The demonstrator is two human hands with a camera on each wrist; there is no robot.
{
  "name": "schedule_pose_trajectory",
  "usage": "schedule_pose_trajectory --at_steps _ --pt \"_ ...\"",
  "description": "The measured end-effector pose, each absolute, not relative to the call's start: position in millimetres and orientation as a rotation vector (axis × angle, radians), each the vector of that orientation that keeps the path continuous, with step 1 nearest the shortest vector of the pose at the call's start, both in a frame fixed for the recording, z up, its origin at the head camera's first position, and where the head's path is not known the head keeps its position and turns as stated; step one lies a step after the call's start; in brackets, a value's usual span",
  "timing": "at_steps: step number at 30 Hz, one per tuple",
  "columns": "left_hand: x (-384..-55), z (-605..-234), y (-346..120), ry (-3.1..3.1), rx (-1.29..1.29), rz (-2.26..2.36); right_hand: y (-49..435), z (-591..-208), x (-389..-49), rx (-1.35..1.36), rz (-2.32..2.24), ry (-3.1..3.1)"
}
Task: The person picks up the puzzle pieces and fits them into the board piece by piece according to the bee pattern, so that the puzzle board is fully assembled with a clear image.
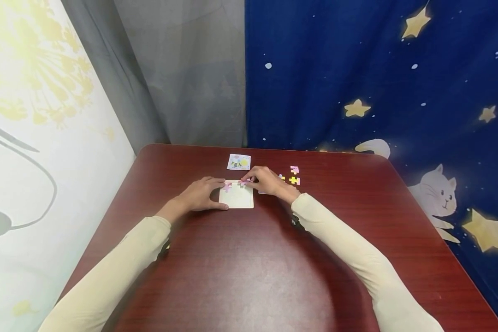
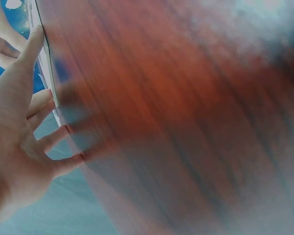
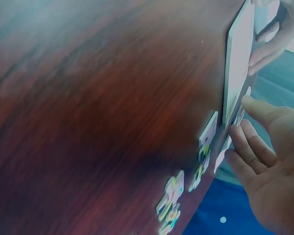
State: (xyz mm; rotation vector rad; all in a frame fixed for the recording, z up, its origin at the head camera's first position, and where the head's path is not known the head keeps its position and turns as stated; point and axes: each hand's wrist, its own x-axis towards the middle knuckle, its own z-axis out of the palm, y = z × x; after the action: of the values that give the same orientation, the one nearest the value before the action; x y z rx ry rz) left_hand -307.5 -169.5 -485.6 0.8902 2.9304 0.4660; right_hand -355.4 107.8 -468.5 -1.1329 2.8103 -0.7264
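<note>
A flat white puzzle tray (image 1: 236,199) lies on the table, with a pink puzzle piece (image 1: 227,187) in its far left corner. My left hand (image 1: 199,194) spans the tray's left side, its thumb at the near edge and its fingers at the far corner. In the left wrist view, that hand's fingers (image 2: 59,137) are spread and fairly straight. At the tray's far right, my right hand (image 1: 265,180) pinches another pink puzzle piece (image 1: 244,183) between thumb and fingertips. The right wrist view shows this puzzle piece (image 3: 240,115) edge-on, partly hidden by the fingers.
Beyond the tray lies a picture card (image 1: 239,162) with a bee on it. Loose puzzle pieces (image 1: 294,180) lie to the right, some partly covered by the right hand and wrist. Curtains (image 1: 315,92) hang behind the dark red table (image 1: 240,276).
</note>
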Motion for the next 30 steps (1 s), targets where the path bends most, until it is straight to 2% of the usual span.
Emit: schedule_pose_trajectory --at_steps 13,30 --pt "-309 -487 -171 2.921 0.906 0.494 92 -471 -352 -1.228 -0.689 2.787" --pt "-308 -486 -171 2.926 0.93 0.492 77 -472 -352 -1.205 -0.615 2.8"
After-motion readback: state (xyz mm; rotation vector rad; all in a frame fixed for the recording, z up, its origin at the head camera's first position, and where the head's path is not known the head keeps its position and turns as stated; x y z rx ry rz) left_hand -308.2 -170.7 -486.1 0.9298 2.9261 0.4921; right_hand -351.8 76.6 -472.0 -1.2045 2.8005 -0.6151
